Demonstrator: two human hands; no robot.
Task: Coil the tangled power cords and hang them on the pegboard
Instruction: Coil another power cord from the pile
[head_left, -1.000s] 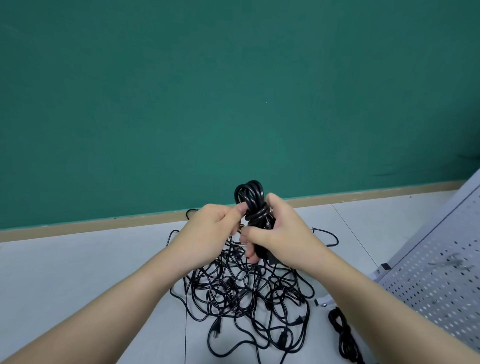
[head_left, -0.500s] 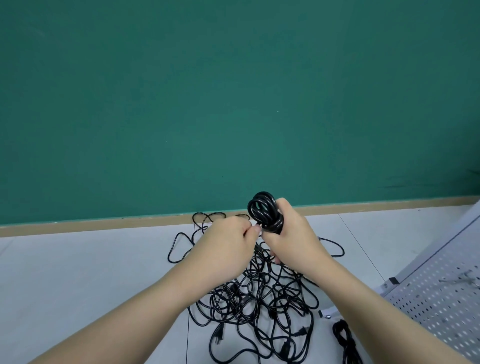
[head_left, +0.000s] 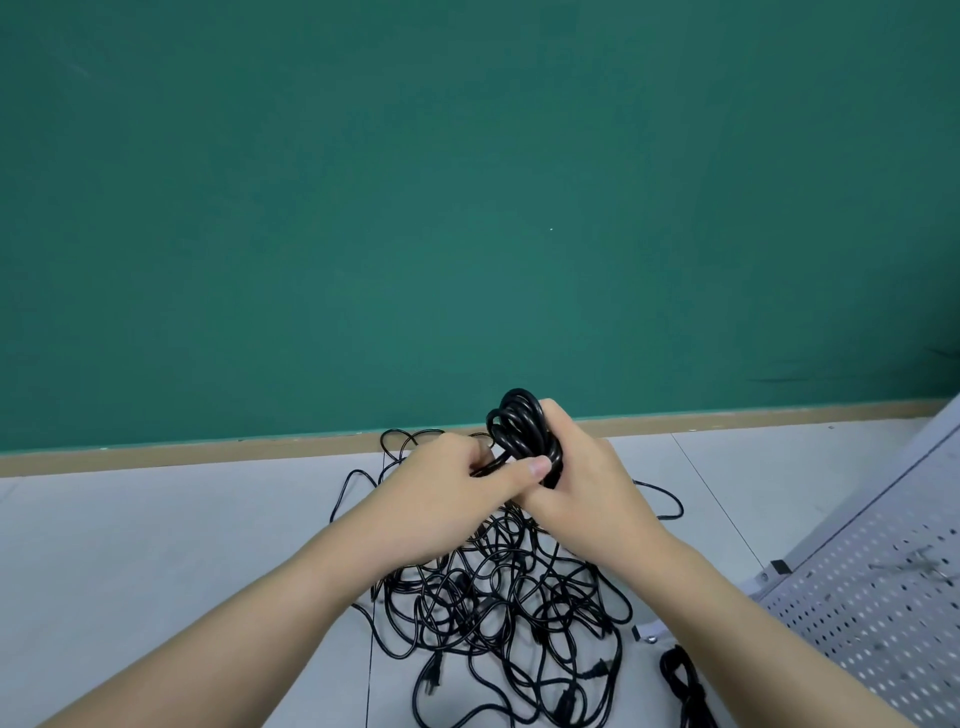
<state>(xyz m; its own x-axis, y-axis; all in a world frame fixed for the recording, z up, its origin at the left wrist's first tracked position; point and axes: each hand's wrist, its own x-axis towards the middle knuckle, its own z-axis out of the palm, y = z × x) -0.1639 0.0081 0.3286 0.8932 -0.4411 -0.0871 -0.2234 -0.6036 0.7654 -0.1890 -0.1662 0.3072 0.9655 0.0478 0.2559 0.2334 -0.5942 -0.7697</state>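
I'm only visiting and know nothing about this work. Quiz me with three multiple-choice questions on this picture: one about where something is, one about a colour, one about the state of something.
1. Where is the pegboard?
A. at the right edge
B. at the left edge
C. flat under the cords

2. What colour is the wall?
A. white
B. green
C. red

3. What state is the cord bundle in the hands in?
A. hanging on the board
B. stretched out straight
C. coiled and gripped

Answers:
1 A, the perforated grey panel stands at the right.
2 B, green fills the frame above the floor.
3 C, the right hand wraps the loops, the left hand pinches at them, above the tangled pile.
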